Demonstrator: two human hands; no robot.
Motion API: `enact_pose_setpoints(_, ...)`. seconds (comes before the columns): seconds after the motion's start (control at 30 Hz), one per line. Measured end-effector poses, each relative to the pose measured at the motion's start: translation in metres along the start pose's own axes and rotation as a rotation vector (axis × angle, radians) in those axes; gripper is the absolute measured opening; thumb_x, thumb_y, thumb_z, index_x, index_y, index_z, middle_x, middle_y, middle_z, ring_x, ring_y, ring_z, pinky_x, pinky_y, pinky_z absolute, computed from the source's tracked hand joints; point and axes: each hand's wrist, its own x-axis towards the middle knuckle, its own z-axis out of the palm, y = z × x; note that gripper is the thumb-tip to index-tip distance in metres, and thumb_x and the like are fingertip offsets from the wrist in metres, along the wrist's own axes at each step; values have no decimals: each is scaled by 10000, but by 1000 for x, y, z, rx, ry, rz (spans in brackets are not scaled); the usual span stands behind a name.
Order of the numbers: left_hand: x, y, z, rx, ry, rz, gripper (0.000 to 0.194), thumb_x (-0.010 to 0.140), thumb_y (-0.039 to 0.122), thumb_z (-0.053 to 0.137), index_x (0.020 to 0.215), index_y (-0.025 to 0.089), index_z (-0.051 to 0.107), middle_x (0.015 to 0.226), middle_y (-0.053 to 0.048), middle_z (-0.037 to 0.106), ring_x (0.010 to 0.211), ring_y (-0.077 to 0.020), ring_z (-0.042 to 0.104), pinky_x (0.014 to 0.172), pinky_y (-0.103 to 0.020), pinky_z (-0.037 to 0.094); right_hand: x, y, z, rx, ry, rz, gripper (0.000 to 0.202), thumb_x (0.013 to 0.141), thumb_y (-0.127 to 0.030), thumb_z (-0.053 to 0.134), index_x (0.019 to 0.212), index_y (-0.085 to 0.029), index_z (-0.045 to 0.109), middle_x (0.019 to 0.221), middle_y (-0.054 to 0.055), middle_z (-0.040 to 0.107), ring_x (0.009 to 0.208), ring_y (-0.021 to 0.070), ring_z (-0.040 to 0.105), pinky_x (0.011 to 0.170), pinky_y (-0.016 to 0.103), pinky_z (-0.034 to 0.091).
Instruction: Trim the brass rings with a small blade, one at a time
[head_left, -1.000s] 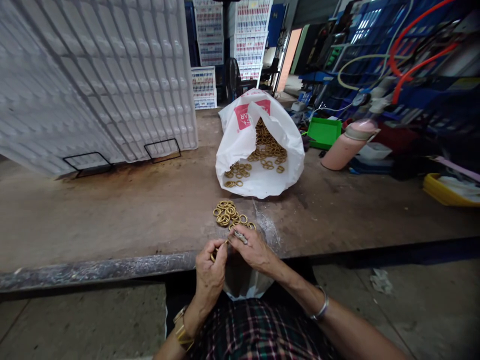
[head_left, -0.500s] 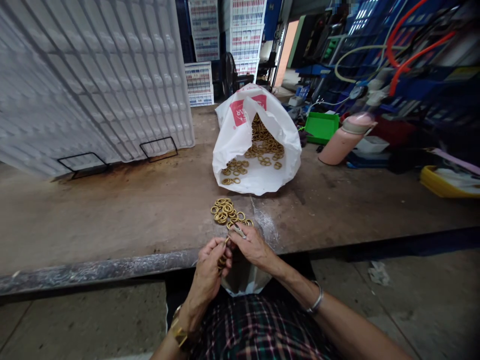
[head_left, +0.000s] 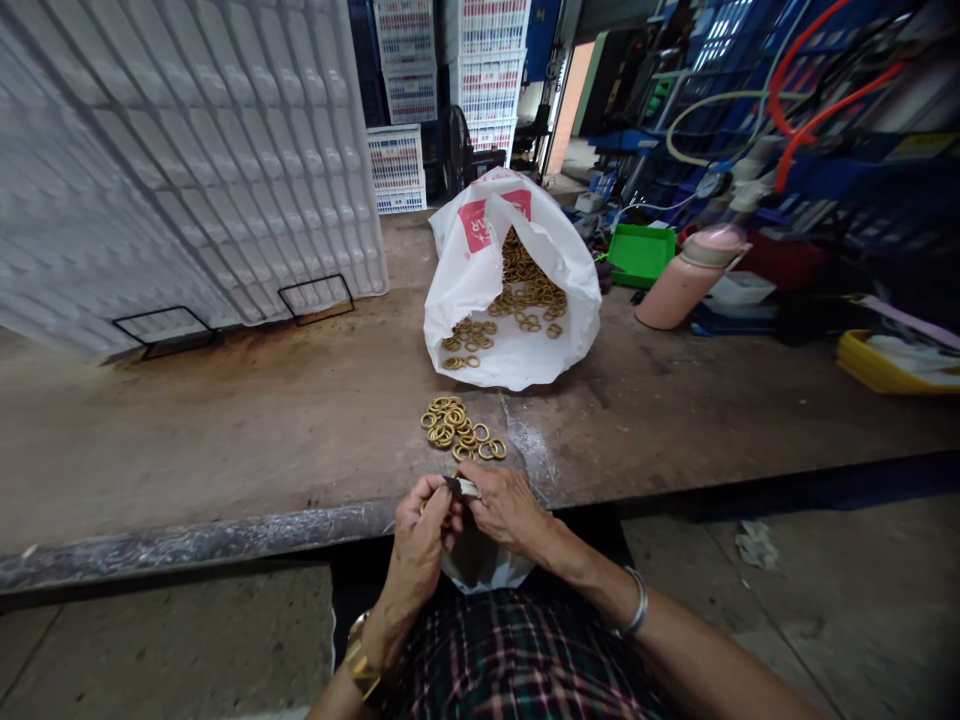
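— What do we have in our hands at the near edge of the worn brown bench (head_left: 225, 440)?

— Our left hand (head_left: 420, 545) is curled around small brass-coloured metal rings (head_left: 444, 519), fingers pinched on them. Our right hand (head_left: 506, 505) grips a small dark-tipped grey tool (head_left: 461, 486), its tip meeting the left fingers. Both hands are closed on what they hold, just over the bench edge.

— And the loose pile of brass-coloured rings (head_left: 461, 430)?

— It lies on the bench just beyond our hands, not touching them. Beyond that pile sits the open white plastic sack with a red label (head_left: 517, 290), more rings spilling inside its mouth.

— What stands around the sack?

— To its left, well apart, a stack of white moulded plastic trays (head_left: 187, 160) leans on black wire stands. To its right lie a green plastic tray (head_left: 645, 255) and a pink cylindrical flask (head_left: 686, 280) on its side. Behind it, white crates (head_left: 405, 170) are stacked. A thin clear plastic bag (head_left: 480, 560) hangs below our hands, against our lap.

— Anything between us and the pile?

— Nothing that we can see; the path is open.
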Motion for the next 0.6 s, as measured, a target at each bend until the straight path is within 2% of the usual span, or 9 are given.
enact_pose_setpoints(0.17,0,-2,-2,64,5,19,316,765,476,556,754,169,488,588,44,501,442,-44,417,399,-142,294,-1,1,1,-76,-36,-1,224,752,-157,418,909,-200,572,779,38,656,697,157,575,594,240,292)
enact_pose_setpoints(0.4,-3,-1,-5,123,-4,62,286,792,440,541,727,167,484,586,36,511,460,-47,427,411,-142,305,1,-1,-3,-203,-79,2,227,752,-180,440,949,-191,552,779,48,660,671,168,578,575,257,262)
enact_pose_setpoints(0.5,-11,5,-3,57,-70,43,275,786,425,560,718,166,494,599,34,515,470,-50,444,408,-144,312,6,3,-13,-274,-67,109,245,754,-154,423,963,-182,549,786,60,661,668,169,574,569,259,260)
enact_pose_setpoints(0.6,-16,9,0,-57,-121,5,284,762,427,589,698,167,495,585,34,516,439,-52,428,378,-155,301,14,14,-24,-319,1,209,254,766,-157,419,985,-182,545,774,59,657,666,168,568,570,256,267)
